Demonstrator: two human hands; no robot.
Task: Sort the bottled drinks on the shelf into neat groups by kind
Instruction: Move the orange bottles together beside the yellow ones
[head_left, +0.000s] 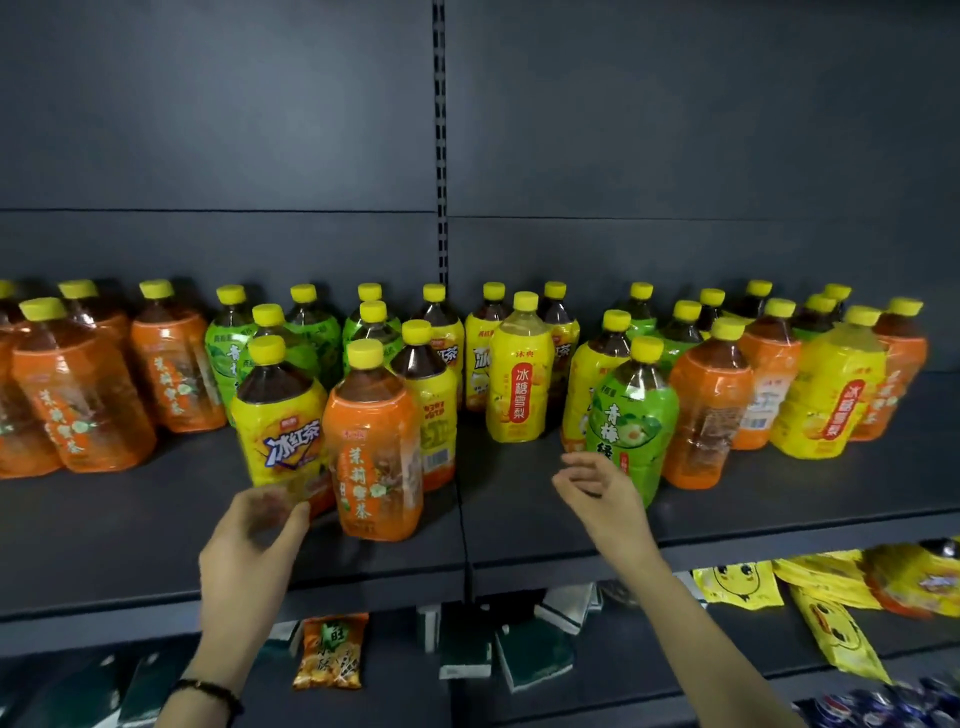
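Note:
Many yellow-capped bottles stand on the dark shelf. Orange-label bottles group at the left, green-label ones behind the middle. At the front stand a yellow iced-tea bottle, an orange-label bottle and a green-label bottle. A pale yellow pear-drink bottle stands mid-shelf. My left hand, blurred, has its fingers loosely curled at the foot of the iced-tea bottle; I cannot tell if they touch. My right hand hovers with fingers apart just left of the green bottle's base, holding nothing.
At the right, orange, green and yellow bottles stand mixed together. The shelf below holds a snack bag, dark green packs and yellow smiley-face bags. A slotted upright splits the back panel.

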